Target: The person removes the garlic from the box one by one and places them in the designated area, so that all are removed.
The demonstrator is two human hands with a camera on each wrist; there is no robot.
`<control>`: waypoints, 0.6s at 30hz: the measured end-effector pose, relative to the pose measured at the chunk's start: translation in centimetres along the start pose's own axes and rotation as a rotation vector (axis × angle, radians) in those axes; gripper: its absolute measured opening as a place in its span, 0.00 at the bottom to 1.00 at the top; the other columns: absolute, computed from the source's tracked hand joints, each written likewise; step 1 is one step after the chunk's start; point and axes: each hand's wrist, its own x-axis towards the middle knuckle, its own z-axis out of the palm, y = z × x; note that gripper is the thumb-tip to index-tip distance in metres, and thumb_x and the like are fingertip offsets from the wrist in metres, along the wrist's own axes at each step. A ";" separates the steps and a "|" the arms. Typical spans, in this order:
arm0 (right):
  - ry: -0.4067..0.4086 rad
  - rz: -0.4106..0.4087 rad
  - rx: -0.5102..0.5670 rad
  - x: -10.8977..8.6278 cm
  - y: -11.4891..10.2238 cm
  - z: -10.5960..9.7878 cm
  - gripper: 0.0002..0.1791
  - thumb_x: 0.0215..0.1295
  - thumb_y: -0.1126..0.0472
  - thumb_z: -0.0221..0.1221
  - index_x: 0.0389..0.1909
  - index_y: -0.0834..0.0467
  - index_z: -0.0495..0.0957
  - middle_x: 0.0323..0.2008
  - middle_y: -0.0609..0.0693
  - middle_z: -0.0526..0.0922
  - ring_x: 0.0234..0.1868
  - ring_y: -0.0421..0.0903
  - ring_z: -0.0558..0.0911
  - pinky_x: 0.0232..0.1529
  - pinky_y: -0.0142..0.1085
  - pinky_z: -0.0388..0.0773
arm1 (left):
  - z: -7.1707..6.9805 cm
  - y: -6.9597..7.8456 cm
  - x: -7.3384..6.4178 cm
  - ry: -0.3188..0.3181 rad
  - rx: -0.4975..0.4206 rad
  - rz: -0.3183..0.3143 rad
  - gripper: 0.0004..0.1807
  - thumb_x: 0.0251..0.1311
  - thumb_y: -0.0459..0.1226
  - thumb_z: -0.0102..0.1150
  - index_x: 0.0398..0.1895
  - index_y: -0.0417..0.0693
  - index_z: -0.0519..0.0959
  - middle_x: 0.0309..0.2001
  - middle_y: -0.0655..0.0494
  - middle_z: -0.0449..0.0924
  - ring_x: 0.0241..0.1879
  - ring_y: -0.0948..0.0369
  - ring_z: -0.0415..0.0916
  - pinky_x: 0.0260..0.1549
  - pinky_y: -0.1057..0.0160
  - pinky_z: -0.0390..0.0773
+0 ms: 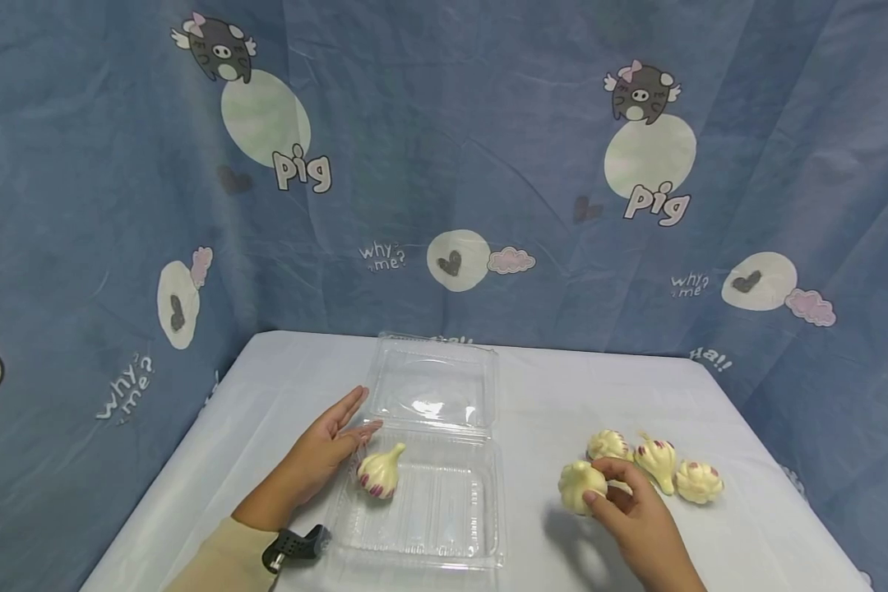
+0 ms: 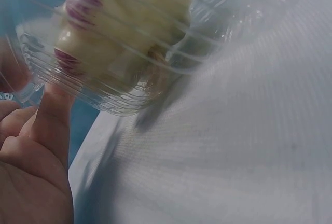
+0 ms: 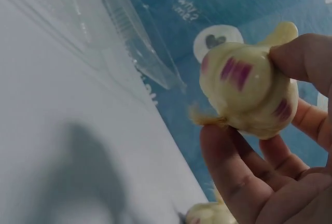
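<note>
A garlic bulb (image 1: pixel 579 487) hangs above the table, pinched between the thumb and fingers of my right hand (image 1: pixel 636 514). The right wrist view shows purple marks and a tuft of roots on that bulb (image 3: pixel 249 84). To the left lies a clear plastic clamshell box (image 1: pixel 414 562), its lid (image 1: pixel 431 382) folded back. Inside its left part sits another garlic bulb (image 1: pixel 379 474), seen through the plastic in the left wrist view. My left hand (image 1: pixel 321 452) rests against the box's left edge near the hinge, fingers mostly straight.
On the right, past my right hand, lie three more garlic bulbs: one at the back (image 1: pixel 608 444), one in the middle (image 1: pixel 657 462) and one at the far right (image 1: pixel 699 483). A white cloth covers the table (image 1: pixel 540 395). Behind it hangs a blue printed curtain (image 1: pixel 444 164).
</note>
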 end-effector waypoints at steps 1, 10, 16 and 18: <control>0.006 0.002 -0.002 -0.1 0.0 -0.2 0.22 0.70 0.61 0.67 0.61 0.61 0.73 0.60 0.55 0.71 0.47 0.39 0.86 0.45 0.33 0.86 | 0.0 0.0 0.0 0.000 0.000 -0.001 0.46 0.74 0.30 0.56 0.87 0.47 0.42 0.86 0.51 0.38 0.75 0.43 0.67 0.59 0.77 0.75; 0.045 0.065 -0.056 -0.4 -0.4 -1.8 0.26 0.75 0.53 0.64 0.66 0.58 0.70 0.64 0.52 0.67 0.50 0.35 0.83 0.47 0.35 0.86 | 0.1 0.4 0.0 0.001 0.011 -0.003 0.46 0.74 0.31 0.57 0.87 0.47 0.42 0.86 0.50 0.38 0.75 0.44 0.67 0.59 0.77 0.74; 0.083 0.063 -0.096 -0.5 -0.1 -3.1 0.27 0.77 0.52 0.62 0.69 0.58 0.68 0.66 0.50 0.65 0.52 0.29 0.80 0.48 0.32 0.85 | 0.1 0.4 -0.1 0.003 0.010 -0.011 0.46 0.74 0.30 0.56 0.87 0.47 0.42 0.86 0.50 0.38 0.75 0.44 0.67 0.60 0.78 0.74; 0.086 0.084 -0.110 -0.4 0.0 -3.7 0.28 0.77 0.50 0.61 0.70 0.57 0.67 0.69 0.51 0.65 0.53 0.27 0.78 0.49 0.31 0.85 | 0.1 0.4 -0.1 0.002 0.005 -0.010 0.46 0.74 0.30 0.56 0.87 0.47 0.42 0.86 0.50 0.38 0.75 0.44 0.67 0.60 0.77 0.74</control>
